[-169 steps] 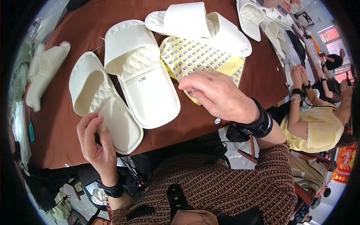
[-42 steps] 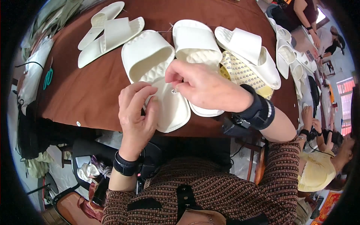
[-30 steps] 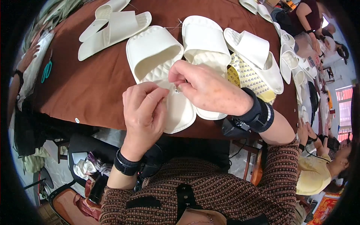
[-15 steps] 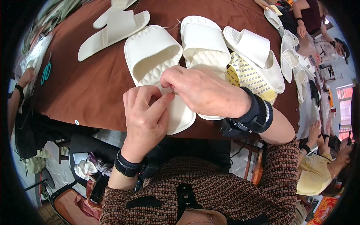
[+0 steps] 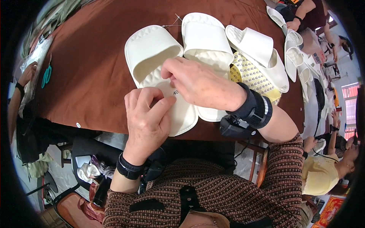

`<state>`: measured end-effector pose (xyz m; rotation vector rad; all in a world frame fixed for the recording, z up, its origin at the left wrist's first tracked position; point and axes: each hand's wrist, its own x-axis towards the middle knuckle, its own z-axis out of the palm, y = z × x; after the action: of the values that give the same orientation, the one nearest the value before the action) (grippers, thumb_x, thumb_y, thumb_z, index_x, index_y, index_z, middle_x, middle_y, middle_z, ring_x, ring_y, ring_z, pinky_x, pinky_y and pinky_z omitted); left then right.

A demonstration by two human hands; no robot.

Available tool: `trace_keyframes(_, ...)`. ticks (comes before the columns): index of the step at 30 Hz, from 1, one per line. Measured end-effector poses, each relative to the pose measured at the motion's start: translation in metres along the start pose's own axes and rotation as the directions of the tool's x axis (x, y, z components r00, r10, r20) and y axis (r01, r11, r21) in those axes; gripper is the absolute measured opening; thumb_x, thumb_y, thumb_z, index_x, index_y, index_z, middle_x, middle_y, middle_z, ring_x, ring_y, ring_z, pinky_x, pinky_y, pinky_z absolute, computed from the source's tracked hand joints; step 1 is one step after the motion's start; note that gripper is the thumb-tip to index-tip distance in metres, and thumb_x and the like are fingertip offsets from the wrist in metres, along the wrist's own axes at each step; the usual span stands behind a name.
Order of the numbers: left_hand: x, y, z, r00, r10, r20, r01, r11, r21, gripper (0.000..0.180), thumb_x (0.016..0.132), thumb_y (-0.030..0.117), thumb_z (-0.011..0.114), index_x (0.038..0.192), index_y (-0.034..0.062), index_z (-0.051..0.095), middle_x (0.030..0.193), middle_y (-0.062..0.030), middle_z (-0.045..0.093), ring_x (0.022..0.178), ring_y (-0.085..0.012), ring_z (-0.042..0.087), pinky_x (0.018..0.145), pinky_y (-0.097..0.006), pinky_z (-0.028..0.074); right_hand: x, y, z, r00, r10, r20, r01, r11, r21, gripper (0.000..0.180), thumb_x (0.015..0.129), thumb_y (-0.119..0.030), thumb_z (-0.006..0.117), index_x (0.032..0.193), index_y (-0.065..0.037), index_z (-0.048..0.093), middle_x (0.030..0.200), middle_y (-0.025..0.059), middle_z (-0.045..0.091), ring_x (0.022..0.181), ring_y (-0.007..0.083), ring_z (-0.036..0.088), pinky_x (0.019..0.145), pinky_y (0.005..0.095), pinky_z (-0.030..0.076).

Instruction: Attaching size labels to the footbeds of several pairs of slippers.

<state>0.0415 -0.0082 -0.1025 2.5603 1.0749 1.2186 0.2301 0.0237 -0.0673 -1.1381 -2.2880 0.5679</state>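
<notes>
A white slipper (image 5: 152, 43) lies under my hands with its heel end toward me. A small dark printed size mark (image 5: 175, 92) shows on its insole. My left hand (image 5: 148, 110) is closed on the slipper's heel part, fingers curled and thumb tip beside the mark. Just right of the mark, my right hand (image 5: 203, 83) hovers low with thumb and index bent together; whatever they hold, if anything, is hidden. Its matching slipper (image 5: 205, 36) lies alongside on the right, partly behind my right hand. A thin pale tie (image 5: 174, 22) links the two at their toes.
Yellow sticker sheets (image 5: 253, 72) lie partly beneath another white slipper pair (image 5: 258, 47). More slippers (image 5: 293, 57) line the right side. Teal-handled scissors (image 5: 46, 75) rest at left, near another person's hand (image 5: 28, 73) on clear plastic. Brown cloth (image 5: 87, 91) covers the table.
My right hand has drawn slightly up from the insole, and the size mark now shows. My left hand has stayed put. The white slippers at the far left are gone from view.
</notes>
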Motion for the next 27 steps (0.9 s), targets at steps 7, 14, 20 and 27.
trace_keyframes(7, 0.005, 0.004, -0.003, 0.995, 0.009, 0.104, -0.019, 0.995, 0.098, 0.035, 0.072, 0.001, 0.066, 0.105, 0.0108, 0.071, 0.089, -0.0052, 0.052, 0.088, -0.0253, 0.051, 0.082, -0.04, 0.04, -0.003, -0.005, -0.006, 0.988, 0.153, -0.015, -0.152, 0.988, 0.008, 0.018, 0.092, -0.006, 0.052, 0.11, -0.001, 0.055, 0.096, 0.0191, 0.064, 0.092, 0.0353, 0.063, 0.082, 0.0415, 0.05)
trace_keyframes(14, 0.009, 0.009, -0.008, 0.988, 0.011, 0.151, -0.031, 0.991, 0.127, 0.034, 0.075, 0.004, 0.064, 0.109, 0.0102, 0.07, 0.091, -0.0063, 0.051, 0.089, -0.0269, 0.05, 0.085, -0.042, 0.038, -0.013, -0.018, -0.02, 0.99, 0.125, -0.059, -0.111, 0.973, 0.202, 0.02, 0.094, -0.006, 0.051, 0.113, 0.001, 0.056, 0.099, 0.0199, 0.065, 0.093, 0.0332, 0.066, 0.082, 0.0385, 0.052)
trace_keyframes(20, 0.008, 0.01, -0.009, 0.982, -0.023, 0.185, 0.002, 0.994, 0.113, 0.033, 0.074, 0.004, 0.065, 0.107, 0.0097, 0.07, 0.092, -0.0067, 0.051, 0.09, -0.0275, 0.05, 0.085, -0.042, 0.038, -0.029, -0.031, -0.04, 0.999, 0.039, -0.02, -0.036, 0.99, 0.135, 0.019, 0.091, -0.002, 0.054, 0.109, 0.0, 0.058, 0.1, 0.0179, 0.066, 0.091, 0.0346, 0.066, 0.079, 0.038, 0.053)
trace_keyframes(27, 0.011, 0.007, -0.007, 0.986, 0.006, 0.168, -0.023, 0.995, 0.099, 0.034, 0.074, 0.009, 0.066, 0.107, 0.0089, 0.07, 0.092, -0.0074, 0.051, 0.09, -0.0283, 0.049, 0.085, -0.041, 0.037, -0.042, -0.074, -0.047, 0.921, -0.355, -0.158, 0.363, 0.931, 0.028, 0.015, 0.083, -0.011, 0.062, 0.094, -0.001, 0.057, 0.091, 0.0138, 0.058, 0.083, 0.0312, 0.064, 0.071, 0.0382, 0.054)
